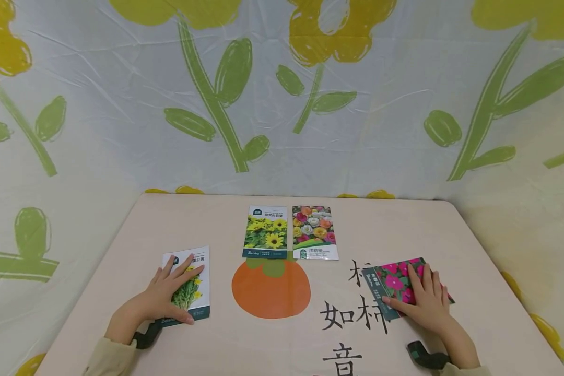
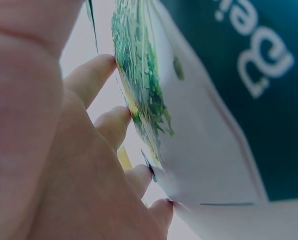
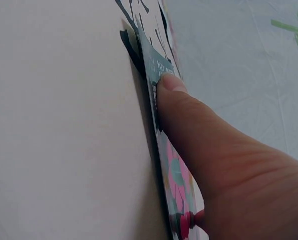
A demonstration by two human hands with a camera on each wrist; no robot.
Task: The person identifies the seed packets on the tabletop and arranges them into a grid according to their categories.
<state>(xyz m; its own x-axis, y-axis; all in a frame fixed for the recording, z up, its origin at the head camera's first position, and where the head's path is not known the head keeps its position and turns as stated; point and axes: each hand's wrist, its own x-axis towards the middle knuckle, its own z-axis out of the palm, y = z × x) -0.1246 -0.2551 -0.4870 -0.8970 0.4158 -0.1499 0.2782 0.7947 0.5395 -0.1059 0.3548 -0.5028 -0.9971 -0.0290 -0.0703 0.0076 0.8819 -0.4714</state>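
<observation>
My left hand (image 1: 160, 296) lies with spread fingers on a white seed packet (image 1: 201, 261) picturing yellow flowers on leafy stems, at the left of the table. In the left wrist view its fingertips touch the face of that packet (image 2: 198, 150), whose dark green band shows at the right. On the right side, my right hand (image 1: 427, 302) rests with extended fingers over a tilted seed packet (image 1: 394, 282) of pink flowers. The right wrist view shows the thumb (image 3: 188, 112) pressing on this packet's dark green band, with a thin shadow along the packet's edge.
A sunflower seed packet (image 1: 265, 230) and a packet of mixed-colour blooms (image 1: 316, 230) lie side by side near the table's back. A printed orange persimmon (image 1: 271, 290) and black characters (image 1: 342, 360) mark the tabletop. A flower-patterned cloth (image 1: 357, 156) hangs behind.
</observation>
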